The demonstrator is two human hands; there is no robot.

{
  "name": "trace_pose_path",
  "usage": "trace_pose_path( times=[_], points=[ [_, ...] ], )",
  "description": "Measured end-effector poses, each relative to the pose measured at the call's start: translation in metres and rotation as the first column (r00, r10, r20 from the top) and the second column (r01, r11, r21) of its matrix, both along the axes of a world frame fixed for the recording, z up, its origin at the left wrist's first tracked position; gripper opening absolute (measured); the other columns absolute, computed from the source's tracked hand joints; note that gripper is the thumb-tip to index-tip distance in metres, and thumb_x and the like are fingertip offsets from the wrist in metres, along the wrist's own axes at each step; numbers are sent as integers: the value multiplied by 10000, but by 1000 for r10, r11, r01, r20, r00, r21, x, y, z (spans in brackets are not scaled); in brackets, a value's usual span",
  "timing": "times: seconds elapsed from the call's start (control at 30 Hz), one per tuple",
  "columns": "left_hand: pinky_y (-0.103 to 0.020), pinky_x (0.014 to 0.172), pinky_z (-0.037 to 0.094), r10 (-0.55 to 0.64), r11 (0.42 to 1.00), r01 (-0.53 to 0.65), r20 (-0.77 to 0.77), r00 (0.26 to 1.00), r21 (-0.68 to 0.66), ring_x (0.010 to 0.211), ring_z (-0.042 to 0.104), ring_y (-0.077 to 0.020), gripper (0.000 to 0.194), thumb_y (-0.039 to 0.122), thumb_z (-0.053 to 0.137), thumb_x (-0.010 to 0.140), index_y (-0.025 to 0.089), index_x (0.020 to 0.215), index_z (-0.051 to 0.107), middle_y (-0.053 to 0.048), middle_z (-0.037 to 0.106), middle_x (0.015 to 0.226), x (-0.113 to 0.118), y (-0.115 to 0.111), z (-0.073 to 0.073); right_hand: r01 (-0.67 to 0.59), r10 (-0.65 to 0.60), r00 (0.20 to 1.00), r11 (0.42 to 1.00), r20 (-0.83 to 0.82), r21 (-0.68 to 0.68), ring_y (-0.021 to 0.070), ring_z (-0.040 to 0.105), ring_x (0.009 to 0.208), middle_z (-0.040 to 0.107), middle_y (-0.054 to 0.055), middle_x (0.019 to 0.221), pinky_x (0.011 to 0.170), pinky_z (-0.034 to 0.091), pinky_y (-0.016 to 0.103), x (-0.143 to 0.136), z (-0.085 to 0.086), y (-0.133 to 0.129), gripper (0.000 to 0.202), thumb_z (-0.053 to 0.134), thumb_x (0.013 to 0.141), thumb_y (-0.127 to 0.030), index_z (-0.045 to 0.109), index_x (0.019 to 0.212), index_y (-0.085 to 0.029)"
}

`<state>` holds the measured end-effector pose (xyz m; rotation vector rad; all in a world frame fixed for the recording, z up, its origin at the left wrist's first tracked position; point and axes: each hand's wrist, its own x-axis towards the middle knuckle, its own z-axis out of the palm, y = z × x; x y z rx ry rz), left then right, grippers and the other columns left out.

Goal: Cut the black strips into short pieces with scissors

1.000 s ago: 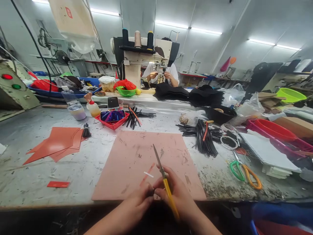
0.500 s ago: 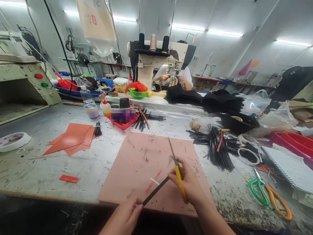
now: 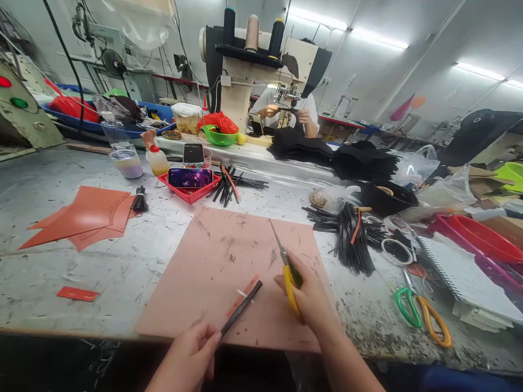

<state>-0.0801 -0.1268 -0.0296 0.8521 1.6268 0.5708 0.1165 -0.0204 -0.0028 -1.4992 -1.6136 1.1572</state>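
Between thumb and fingers, my left hand [image 3: 193, 351] pinches one end of a dark strip [image 3: 242, 308], which points up and to the right over a pinkish board [image 3: 183, 277]. My right hand [image 3: 308, 296] is closed round yellow-handled scissors [image 3: 289, 283], whose blades point away from me, above the board. The strip's far end is free, a short way left of the right hand. Beneath the strip, an orange strip [image 3: 250, 285] and a small white piece [image 3: 242, 294] lie on the board.
Black strips [image 3: 353, 239] lie in a bundle at the right, near green-and-orange scissors [image 3: 423, 313] and a notebook [image 3: 466, 272]. Orange sheets [image 3: 90, 212] lie left. A phone [image 3: 190, 177] rests in a red basket [image 3: 188, 197]. Across the table, a person [image 3: 302, 111] works at a sewing machine [image 3: 237, 87].
The right hand has let go of the dark strip's far end and stands apart from it, still holding the scissors. My left hand has kept its end. The camera view has shifted.
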Motion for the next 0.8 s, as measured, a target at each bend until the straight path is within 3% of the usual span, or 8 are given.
trace_pose_path(
  times=[0.13, 0.27, 0.37, 0.47, 0.67, 0.8],
  points=[
    [-172, 325, 148, 34, 999, -34, 12, 999, 17, 246, 278, -42, 361, 563, 414, 675, 209, 609, 412, 91, 431, 357, 3, 2, 3, -36, 2, 987, 978, -162, -204, 127, 489, 594, 519, 3, 798, 494, 495, 244, 26, -7, -25, 654, 624, 704, -497, 457, 1274, -225],
    [-178, 328, 166, 22, 1000, -22, 23, 999, -9, 245, 302, -52, 376, 575, 436, 670, 205, 603, 428, 83, 446, 359, 2, 5, 3, -115, 70, 986, 941, -152, -319, 114, 464, 528, 518, 14, 786, 410, 454, 225, 51, -19, -57, 676, 619, 689, -560, 464, 1264, -240],
    [-184, 335, 182, 2, 1000, -1, 34, 999, -24, 248, 321, -60, 388, 589, 437, 661, 204, 609, 440, 79, 457, 366, 0, 6, 1, -187, 188, 982, 952, -21, -242, 192, 573, 720, 568, 91, 1034, 602, 518, 309, 63, -22, -70, 590, 604, 712, -542, 519, 1223, -259],
    [-188, 341, 193, -14, 999, 16, 41, 999, -33, 250, 329, -62, 402, 602, 435, 649, 201, 623, 456, 75, 471, 374, -1, 6, -1, -282, 293, 955, 949, 58, -142, 262, 567, 933, 605, 91, 1029, 811, 470, 369, 65, -18, -71, 503, 573, 749, -515, 563, 1179, -256],
    [-191, 355, 202, -9, 998, 12, 62, 998, -57, 255, 351, -64, 377, 573, 453, 674, 201, 615, 446, 74, 483, 381, -1, 9, 3, -500, 523, 844, 848, 118, -176, 216, 585, 712, 634, 68, 810, 658, 466, 291, 50, 2, -72, 476, 437, 802, -549, 588, 1105, -214],
    [-188, 347, 209, -40, 996, 47, 84, 996, -79, 255, 362, -69, 368, 569, 459, 665, 206, 610, 431, 70, 496, 383, -2, 10, 1, -502, 560, 810, 816, 175, -285, 229, 602, 754, 657, 59, 801, 689, 459, 276, 40, 19, -80, 394, 443, 822, -496, 610, 1065, -235]
  ],
)
